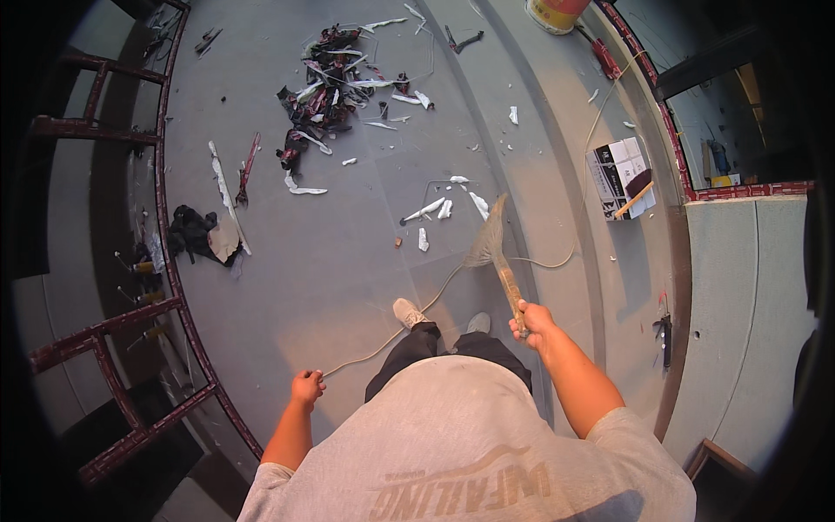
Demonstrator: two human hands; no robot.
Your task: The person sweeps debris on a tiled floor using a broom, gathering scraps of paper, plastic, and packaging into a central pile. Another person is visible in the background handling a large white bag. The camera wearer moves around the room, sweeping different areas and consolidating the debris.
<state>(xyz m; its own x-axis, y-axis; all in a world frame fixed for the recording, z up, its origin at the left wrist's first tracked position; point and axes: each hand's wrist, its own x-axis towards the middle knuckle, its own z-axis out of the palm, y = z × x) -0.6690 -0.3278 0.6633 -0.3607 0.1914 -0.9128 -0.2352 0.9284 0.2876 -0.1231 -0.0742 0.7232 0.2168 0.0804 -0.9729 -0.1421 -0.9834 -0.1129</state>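
While the broom (493, 239) is held at the top end of its handle, its long axis runs from the right hand (532, 324) forward and a little to the left, so the pale bristle fan lies ahead of the grip, low on the grey floor (348, 252), just in front of the two shoes (409, 311). The right grip is wrapped fully around the wooden handle. The bristle head is the part farthest from this hand.

Close beyond the bristles, still further from the grip and slightly to its left, lie some white scraps (439, 209) scattered on the floor. The right hand is clearly the nearer one to them. Well beyond these, far ahead and to the left of the grip, sits a bigger heap of dark red and white debris (335, 78).

The left hand (306, 387) is low at the person's side, well apart from the broom, and it is closed on a thin pale cord (383, 344). This cord runs from that grip across the floor, passes near the shoes and, as far as I can tell, goes under or just beside the bristles, then curves away to the right. Further to the right of the broom grip stands an open box (622, 178) near the wall.
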